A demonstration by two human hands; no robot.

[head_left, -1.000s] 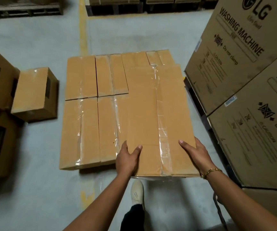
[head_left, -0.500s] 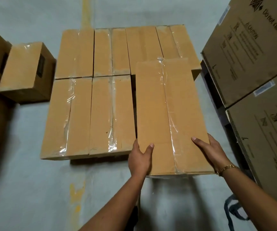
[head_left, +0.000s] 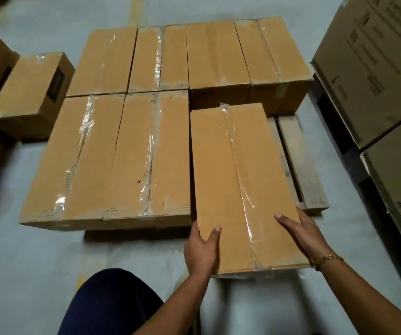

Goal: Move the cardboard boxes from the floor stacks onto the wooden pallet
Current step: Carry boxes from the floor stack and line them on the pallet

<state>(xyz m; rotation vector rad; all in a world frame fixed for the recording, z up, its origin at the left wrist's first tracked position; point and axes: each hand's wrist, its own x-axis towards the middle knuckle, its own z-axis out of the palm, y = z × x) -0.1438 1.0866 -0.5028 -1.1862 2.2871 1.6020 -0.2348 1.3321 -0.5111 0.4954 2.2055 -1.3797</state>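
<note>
Item in hand: cardboard box (head_left: 238, 184), long, plain brown, with wrinkled clear tape down its lengthwise seam. Position: over the front right gap of the wooden pallet (head_left: 300, 165), near end overhanging towards you; whether it rests on the slats cannot be told. Your left hand (head_left: 200, 250) grips the near left corner, thumb on top. Your right hand (head_left: 303, 235) grips the right edge likewise.

Loaded: loaded boxes (head_left: 127, 153) in two rows, about six.

Outstanding, by my estimate: this placement, then the floor box (head_left: 30, 93) at left and the stacks beside it.

Adjacent: large printed cartons (head_left: 375, 68), right.
</note>
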